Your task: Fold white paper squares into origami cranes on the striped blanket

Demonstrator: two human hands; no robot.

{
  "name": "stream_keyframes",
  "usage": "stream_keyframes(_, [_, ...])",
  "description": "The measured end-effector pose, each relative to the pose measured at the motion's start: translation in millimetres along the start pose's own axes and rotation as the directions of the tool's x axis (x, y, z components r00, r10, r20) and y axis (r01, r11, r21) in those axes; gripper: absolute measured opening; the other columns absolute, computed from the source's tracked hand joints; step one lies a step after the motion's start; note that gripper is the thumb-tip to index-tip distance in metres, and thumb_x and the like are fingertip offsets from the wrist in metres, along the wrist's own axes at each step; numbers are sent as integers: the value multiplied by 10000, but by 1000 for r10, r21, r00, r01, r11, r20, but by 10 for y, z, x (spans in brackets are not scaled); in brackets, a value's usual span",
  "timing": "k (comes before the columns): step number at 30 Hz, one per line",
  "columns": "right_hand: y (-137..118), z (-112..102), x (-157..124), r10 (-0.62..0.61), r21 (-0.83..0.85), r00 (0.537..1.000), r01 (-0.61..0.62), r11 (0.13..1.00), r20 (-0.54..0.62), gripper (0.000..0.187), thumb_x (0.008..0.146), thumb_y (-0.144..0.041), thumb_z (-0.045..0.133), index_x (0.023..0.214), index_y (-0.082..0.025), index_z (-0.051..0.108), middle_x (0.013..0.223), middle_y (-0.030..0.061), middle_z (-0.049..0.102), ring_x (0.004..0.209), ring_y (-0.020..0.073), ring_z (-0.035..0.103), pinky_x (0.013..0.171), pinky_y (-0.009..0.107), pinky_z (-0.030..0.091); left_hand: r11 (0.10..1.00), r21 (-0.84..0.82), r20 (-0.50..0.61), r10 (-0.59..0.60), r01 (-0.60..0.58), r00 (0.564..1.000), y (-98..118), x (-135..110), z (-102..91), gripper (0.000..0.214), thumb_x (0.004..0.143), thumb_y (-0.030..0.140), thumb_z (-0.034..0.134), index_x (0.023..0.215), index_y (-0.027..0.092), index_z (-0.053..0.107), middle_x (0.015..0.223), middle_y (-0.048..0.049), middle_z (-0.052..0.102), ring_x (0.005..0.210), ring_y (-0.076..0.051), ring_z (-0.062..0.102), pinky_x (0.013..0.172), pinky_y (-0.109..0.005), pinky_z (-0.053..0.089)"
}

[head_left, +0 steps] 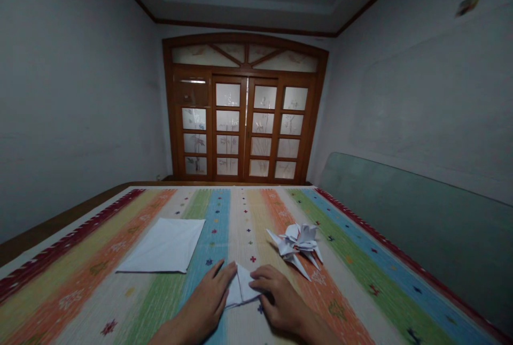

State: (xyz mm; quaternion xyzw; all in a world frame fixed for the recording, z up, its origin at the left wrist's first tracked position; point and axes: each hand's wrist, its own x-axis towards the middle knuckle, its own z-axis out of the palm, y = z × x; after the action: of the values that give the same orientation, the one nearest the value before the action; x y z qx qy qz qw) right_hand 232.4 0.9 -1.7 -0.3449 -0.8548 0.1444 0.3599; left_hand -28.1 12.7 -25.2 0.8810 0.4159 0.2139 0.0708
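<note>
No text, label, brand or number can be read in the view, neither on the folded white paper [240, 287] nor on the striped woven mat [240, 227], whose small coloured motifs are decoration, not lettering.
</note>
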Motion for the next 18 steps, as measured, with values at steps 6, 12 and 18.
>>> stream_keyframes(6, [-163,-142,41,77,-14,988,-76,997,134,363,794,-162,674,1136,-231,775,1292,128,709,1229,325,607,1077,516,474,997,42,68,62,-65,996,-26,0,20,764,923,11,482,1535,448,346,1637,57,350,1503,-336,287,1188,-592,354])
stream_keyframes(12, [-160,-171,38,85,-15,988,-84,996,129,319,819,-189,706,1109,-289,793,1289,99,719,1244,339,608,1073,548,472,997,22,74,67,-68,995,-14,-8,-30,722,933,27,476,1532,417,372,1616,39,397,1491,-299,333,1195,-546,365])
stream_keyframes(18, [-20,-144,4,78,20,995,-79,997,55,300,830,-181,703,1097,-282,796,1208,101,757,1173,319,645,1030,508,510,990,-34,45,137,-135,990,-6,-50,-58,613,1037,203,467,1584,374,251,1648,-15,321,1492,-264,349,1210,-475,348])
